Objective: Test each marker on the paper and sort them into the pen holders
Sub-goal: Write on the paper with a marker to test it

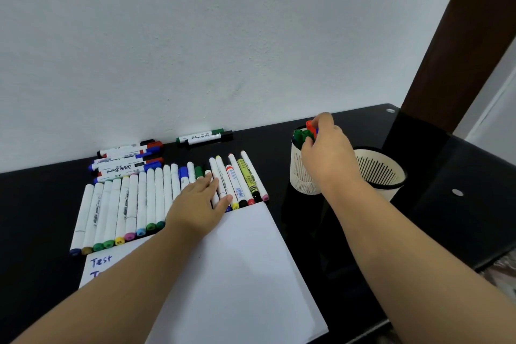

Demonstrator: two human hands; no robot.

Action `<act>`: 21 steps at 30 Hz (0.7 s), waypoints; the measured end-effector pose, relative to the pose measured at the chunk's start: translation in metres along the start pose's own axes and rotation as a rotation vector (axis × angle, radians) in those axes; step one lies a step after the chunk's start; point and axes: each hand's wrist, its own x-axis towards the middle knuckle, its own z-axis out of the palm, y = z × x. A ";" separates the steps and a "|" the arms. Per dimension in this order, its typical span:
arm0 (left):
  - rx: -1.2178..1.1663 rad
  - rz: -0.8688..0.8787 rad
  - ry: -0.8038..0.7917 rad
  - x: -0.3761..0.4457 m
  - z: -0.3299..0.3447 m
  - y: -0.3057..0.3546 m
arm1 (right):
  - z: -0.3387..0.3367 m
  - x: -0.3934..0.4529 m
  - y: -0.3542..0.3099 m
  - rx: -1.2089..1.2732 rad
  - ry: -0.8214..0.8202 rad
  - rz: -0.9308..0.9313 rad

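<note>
A white paper sheet (240, 265) with "Test" written in blue lies on the black table. A row of white markers (131, 204) with coloured ends lies along its far edge. My left hand (199, 204) rests with straight fingers on the markers in the middle of that row. My right hand (325, 148) is over the left cream pen holder (300, 176) and pinches a red-capped marker (309, 125) standing in it among green-capped ones (303, 135). A second cream pen holder (382, 173) stands right beside it; I see nothing inside it.
Several whiteboard markers (128, 159) lie piled against the white wall at the back left, and two more (205, 137) lie further right. The black table (446, 218) ends at the right, beside a dark wooden post (452, 50).
</note>
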 end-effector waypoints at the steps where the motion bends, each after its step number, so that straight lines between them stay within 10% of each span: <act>1: -0.003 0.001 0.004 -0.001 0.000 0.000 | 0.000 0.001 0.001 -0.017 -0.017 -0.009; 21: -0.023 -0.020 -0.103 0.002 -0.014 0.006 | -0.009 0.001 -0.009 -0.233 -0.135 -0.197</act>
